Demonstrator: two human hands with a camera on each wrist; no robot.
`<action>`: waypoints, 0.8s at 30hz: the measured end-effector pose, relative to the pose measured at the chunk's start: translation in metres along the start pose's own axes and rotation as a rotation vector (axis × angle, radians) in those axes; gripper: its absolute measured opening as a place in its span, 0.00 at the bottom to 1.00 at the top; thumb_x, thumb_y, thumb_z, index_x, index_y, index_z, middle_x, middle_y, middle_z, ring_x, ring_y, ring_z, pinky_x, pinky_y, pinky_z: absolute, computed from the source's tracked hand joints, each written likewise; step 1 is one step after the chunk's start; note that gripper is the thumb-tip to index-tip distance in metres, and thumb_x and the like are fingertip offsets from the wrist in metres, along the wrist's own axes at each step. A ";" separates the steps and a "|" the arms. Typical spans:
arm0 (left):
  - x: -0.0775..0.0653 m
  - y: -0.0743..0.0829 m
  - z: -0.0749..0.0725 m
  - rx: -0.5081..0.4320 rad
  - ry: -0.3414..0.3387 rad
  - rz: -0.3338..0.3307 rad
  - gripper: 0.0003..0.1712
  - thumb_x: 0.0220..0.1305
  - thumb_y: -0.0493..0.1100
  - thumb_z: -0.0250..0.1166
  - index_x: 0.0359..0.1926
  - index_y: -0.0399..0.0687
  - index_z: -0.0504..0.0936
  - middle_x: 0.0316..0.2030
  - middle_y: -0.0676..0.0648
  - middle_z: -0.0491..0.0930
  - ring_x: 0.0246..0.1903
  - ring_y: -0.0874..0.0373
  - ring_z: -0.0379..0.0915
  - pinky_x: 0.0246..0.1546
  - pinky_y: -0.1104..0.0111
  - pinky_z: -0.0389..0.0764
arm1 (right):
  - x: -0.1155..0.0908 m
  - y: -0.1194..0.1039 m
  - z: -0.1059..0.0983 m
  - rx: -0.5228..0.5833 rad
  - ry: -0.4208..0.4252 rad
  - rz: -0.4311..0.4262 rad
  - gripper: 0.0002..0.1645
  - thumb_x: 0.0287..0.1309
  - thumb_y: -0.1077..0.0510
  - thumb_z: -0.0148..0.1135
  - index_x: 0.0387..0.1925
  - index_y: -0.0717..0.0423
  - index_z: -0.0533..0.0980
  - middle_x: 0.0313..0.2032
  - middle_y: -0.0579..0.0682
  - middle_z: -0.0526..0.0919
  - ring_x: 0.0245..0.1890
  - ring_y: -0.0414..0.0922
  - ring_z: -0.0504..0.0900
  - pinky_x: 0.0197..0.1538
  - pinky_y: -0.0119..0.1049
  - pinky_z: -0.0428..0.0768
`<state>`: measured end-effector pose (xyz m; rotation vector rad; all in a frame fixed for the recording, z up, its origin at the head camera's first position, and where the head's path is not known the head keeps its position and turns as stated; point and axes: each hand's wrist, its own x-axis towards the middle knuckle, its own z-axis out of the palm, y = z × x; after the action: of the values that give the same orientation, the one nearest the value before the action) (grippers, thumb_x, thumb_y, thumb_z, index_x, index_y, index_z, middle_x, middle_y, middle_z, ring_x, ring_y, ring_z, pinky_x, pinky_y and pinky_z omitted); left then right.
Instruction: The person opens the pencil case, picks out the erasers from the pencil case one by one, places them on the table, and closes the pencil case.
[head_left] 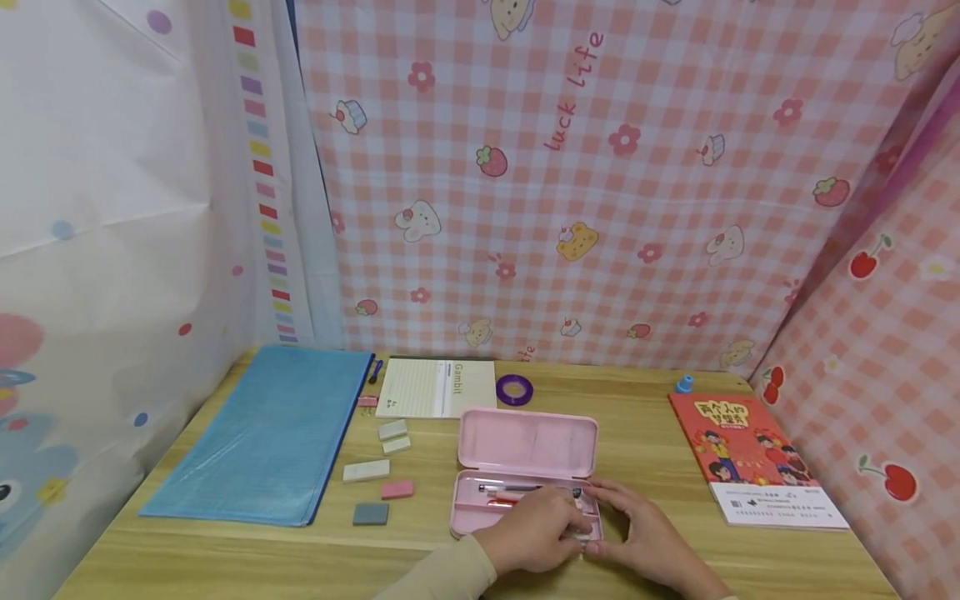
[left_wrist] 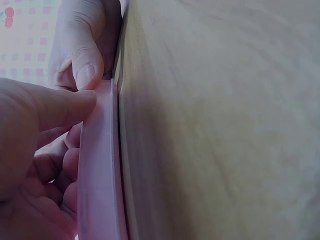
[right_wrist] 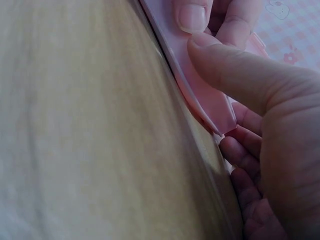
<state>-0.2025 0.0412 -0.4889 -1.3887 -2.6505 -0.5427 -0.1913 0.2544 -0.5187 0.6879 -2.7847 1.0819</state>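
Note:
A pink pencil case lies with its lid folded back and pens in its rear compartment. My left hand reaches over its front right part, fingers curled down inside. In the left wrist view, the left thumb lies along the case's front rim; I cannot tell what the curled fingers hold. My right hand grips the case's right end, thumb at the front corner and fingers along the side. Both thumbs nearly meet at the front rim in the right wrist view, where the right thumb shows.
Left of the case lie white erasers, a pink eraser and a grey eraser. A blue folder covers the left side. Behind are a notepad and purple tape roll; a red book lies right.

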 end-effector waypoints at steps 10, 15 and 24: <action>-0.001 0.000 0.000 0.015 0.025 0.019 0.08 0.60 0.43 0.65 0.38 0.58 0.89 0.35 0.62 0.82 0.41 0.70 0.75 0.50 0.77 0.70 | -0.001 0.002 0.002 -0.026 0.020 -0.008 0.42 0.40 0.35 0.74 0.59 0.42 0.76 0.60 0.38 0.73 0.61 0.47 0.70 0.62 0.34 0.66; 0.002 -0.002 -0.002 -0.023 -0.012 0.005 0.09 0.59 0.41 0.66 0.39 0.57 0.88 0.35 0.62 0.83 0.40 0.71 0.75 0.49 0.77 0.70 | -0.001 0.001 0.001 -0.017 0.012 0.006 0.41 0.40 0.35 0.74 0.59 0.40 0.75 0.60 0.38 0.73 0.62 0.47 0.70 0.62 0.35 0.66; 0.005 -0.005 -0.002 -0.014 -0.043 0.002 0.07 0.59 0.42 0.67 0.39 0.57 0.88 0.34 0.63 0.83 0.39 0.70 0.76 0.50 0.77 0.71 | -0.001 0.000 0.000 0.005 -0.006 0.019 0.41 0.41 0.35 0.73 0.59 0.42 0.75 0.61 0.38 0.73 0.62 0.47 0.70 0.62 0.34 0.65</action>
<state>-0.2099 0.0419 -0.4865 -1.4219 -2.6838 -0.5386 -0.1909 0.2549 -0.5191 0.6676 -2.8000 1.0916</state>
